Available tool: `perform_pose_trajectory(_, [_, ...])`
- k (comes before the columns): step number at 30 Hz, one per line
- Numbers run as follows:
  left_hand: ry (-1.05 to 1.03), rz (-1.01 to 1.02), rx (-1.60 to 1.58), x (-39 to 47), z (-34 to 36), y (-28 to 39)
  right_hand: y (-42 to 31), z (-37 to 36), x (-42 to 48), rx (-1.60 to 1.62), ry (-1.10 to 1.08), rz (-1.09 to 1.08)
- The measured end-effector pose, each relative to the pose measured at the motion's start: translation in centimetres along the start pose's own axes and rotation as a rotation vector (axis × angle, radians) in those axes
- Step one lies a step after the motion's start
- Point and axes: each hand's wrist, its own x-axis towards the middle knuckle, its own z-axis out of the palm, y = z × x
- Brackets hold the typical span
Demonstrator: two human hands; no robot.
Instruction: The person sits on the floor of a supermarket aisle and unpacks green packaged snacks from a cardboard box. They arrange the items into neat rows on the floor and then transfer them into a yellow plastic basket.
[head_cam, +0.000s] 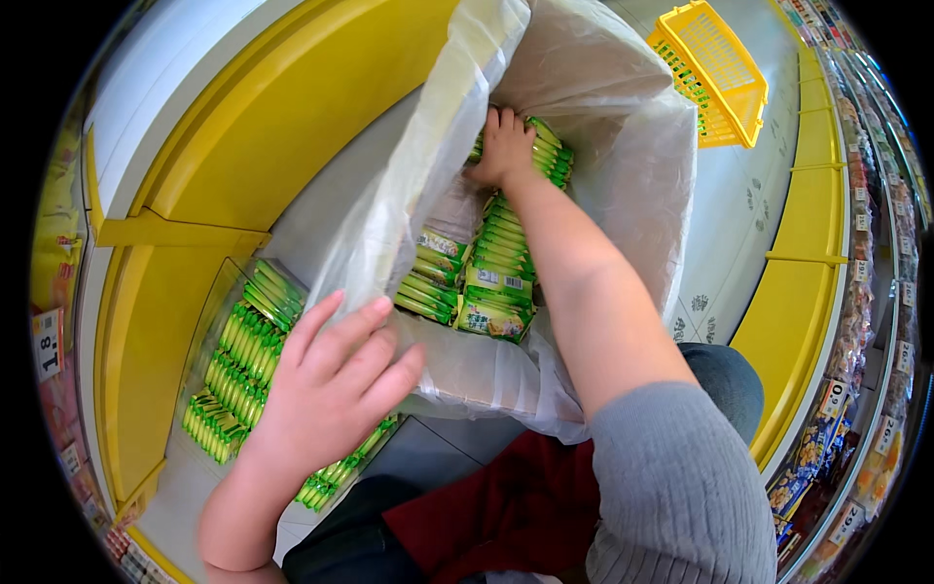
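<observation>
A box lined with translucent plastic film stands before me, its top spread wide. Inside lie rows of green snack packets, some on edge and a few flat. My right hand reaches deep into it and rests at the packets by the far wall; whether its fingers grip one cannot be told. Over the box's near left corner is my left hand, fingers apart and holding nothing, its fingertips at the liner's edge. Below it on the floor, partly hidden by that hand, a clear bin holds more green packets.
Yellow shelf bases run along the left, close to the box. A yellow shopping basket with green packets is on the tiled floor at upper right. Shelves of packaged snacks with price tags line the right side.
</observation>
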Motion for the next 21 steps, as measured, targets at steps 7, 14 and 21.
perform_pose_trajectory(7, [0.161,-0.092,-0.032,-0.5,2.1,0.2,0.6,0.6,-1.0,0.169,0.156,-0.096])
perform_pose_trajectory(14, [0.201,-0.095,-0.102,-0.7,2.6,0.3,-0.1,0.2,0.0,0.03,0.018,0.04])
perform_pose_trajectory(21, [0.272,-0.079,-0.191,-0.2,2.6,-0.1,1.2,0.1,3.3,-0.124,-0.178,-0.125])
